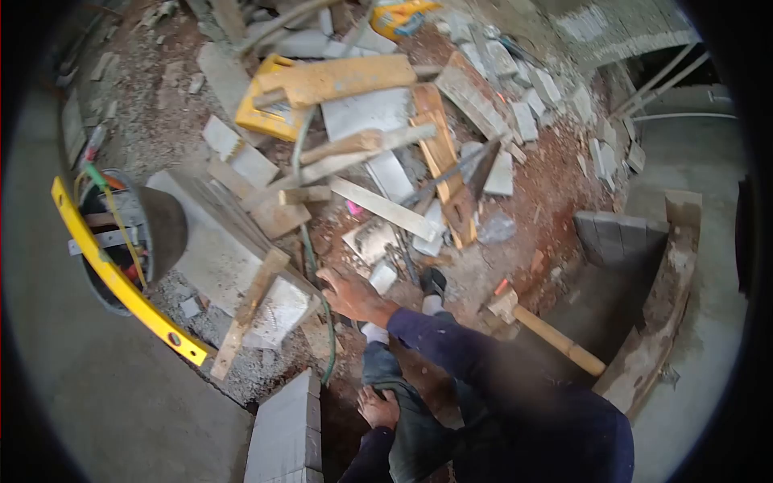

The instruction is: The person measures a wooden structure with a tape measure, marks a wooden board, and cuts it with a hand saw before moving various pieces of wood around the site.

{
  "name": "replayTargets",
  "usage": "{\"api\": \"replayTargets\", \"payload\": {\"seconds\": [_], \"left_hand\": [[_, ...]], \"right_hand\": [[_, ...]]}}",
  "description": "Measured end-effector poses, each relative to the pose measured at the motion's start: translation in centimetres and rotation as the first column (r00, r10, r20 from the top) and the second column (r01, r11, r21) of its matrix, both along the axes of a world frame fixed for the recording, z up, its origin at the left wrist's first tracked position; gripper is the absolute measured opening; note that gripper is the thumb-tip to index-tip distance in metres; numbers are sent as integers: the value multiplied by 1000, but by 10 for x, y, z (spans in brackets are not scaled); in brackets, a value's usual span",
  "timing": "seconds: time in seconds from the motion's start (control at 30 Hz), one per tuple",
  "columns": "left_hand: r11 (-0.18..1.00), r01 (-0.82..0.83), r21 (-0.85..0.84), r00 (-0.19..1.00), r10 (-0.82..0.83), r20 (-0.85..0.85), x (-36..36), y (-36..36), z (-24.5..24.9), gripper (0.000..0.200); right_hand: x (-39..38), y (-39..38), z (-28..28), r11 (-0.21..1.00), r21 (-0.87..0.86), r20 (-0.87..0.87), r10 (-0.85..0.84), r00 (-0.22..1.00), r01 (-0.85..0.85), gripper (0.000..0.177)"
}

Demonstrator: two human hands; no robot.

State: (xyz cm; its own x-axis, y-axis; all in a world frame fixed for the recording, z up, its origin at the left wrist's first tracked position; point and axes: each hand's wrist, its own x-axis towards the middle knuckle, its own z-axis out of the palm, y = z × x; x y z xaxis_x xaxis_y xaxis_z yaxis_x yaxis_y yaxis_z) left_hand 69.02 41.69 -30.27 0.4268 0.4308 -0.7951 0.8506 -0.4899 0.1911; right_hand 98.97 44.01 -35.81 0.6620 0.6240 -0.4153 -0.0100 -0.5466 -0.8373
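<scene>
My right hand (354,296) reaches out to the left over the rubble, fingers apart and holding nothing visible. Its fingertips are right beside a thin green hose (328,342) that runs down past a pale slab (280,310). My left hand (378,408) lies on my dark trouser leg (382,372), fingers spread against the cloth. Just left of it is a low wall of grey blocks (286,427). To the right of my legs a mallet with a wooden handle (560,338) rests with its head on the dirt.
At left, a yellow spirit level (121,278) leans across a dark bucket (165,229) of tools. Ahead lie wooden floats (346,79), boards (382,208), a handsaw (459,211) and broken tiles (527,121). A block-edged pit (592,290) is at right.
</scene>
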Motion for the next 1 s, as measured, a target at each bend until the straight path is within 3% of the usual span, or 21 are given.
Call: {"api": "replayTargets", "payload": {"seconds": [0.07,0.13,0.2,0.27,0.3,0.33,0.37,0.4,0.43,0.47,0.53,0.57,0.63,0.7,0.73,0.77,0.83,0.9,0.93,0.97,1.0], "left_hand": [[1000,-12,-1,1000,12,2,4,3,1,53],[1000,-26,-5,1000,26,6,4,2,-4,54],[997,-48,-57,998,46,-47,-4,5,-3,56],[993,-68,-94,997,66,-31,-6,13,0,56],[986,-79,-147,997,75,-29,-2,15,-1,57],[984,-64,-166,997,57,-47,-3,18,-3,56],[985,-105,-137,994,101,-31,5,25,-1,56],[984,-53,-169,996,41,-74,13,32,4,55],[976,4,-215,992,-32,-125,16,37,13,53],[975,-14,-224,990,-18,-140,14,38,22,53],[995,38,-89,999,-35,34,27,49,19,48],[998,50,-46,981,-41,190,28,54,12,42],[997,83,-1,933,-77,351,49,71,5,37],[996,-17,-91,841,63,537,82,87,14,28],[996,0,-90,844,48,533,96,94,24,28],[977,-49,-207,891,137,432,106,99,39,26],[946,-87,-311,930,190,315,111,94,39,24],[985,67,-158,957,-18,291,73,73,18,27],[977,139,-161,921,-68,383,49,61,15,31],[965,210,-157,872,-112,477,28,47,11,35],[933,355,63,784,-334,524,12,32,24,37]], "right_hand": [[-7,1,-14,999,19,276,37,960,-44,37],[-13,-2,-14,995,-41,232,99,968,-91,30],[-14,-13,2,980,-75,13,187,982,-185,24],[-28,-32,24,946,-256,-11,203,979,-199,26],[-43,-58,19,981,-49,117,193,974,-189,12],[-85,-111,-63,967,256,-180,60,982,-12,17],[-66,-122,-18,831,-178,100,548,830,-527,25],[-103,-173,-54,971,18,-161,238,958,-239,29],[-97,-186,-40,817,-251,-167,492,854,-519,28],[-99,-208,-23,523,-491,-253,681,688,-697,27],[-122,-273,-77,499,-369,-303,733,609,-784,24],[-122,-285,-63,504,-372,-314,722,617,-780,24],[-96,-293,-37,311,-661,-258,760,596,-683,21],[-79,-299,-34,545,-642,-21,691,722,-540,16],[-81,-308,-46,850,-461,-81,246,966,-255,16],[-88,-317,-77,938,-305,-238,-243,940,165,16],[-74,-317,-136,971,-232,215,109,971,-57,16],[-19,-245,-26,949,-252,-62,-209,976,187,13],[-22,-244,-37,945,-250,-66,-235,970,212,13],[-19,-245,-55,967,-78,-131,-253,958,245,19],[-15,-244,-67,956,101,-195,-252,948,275,26]]}}
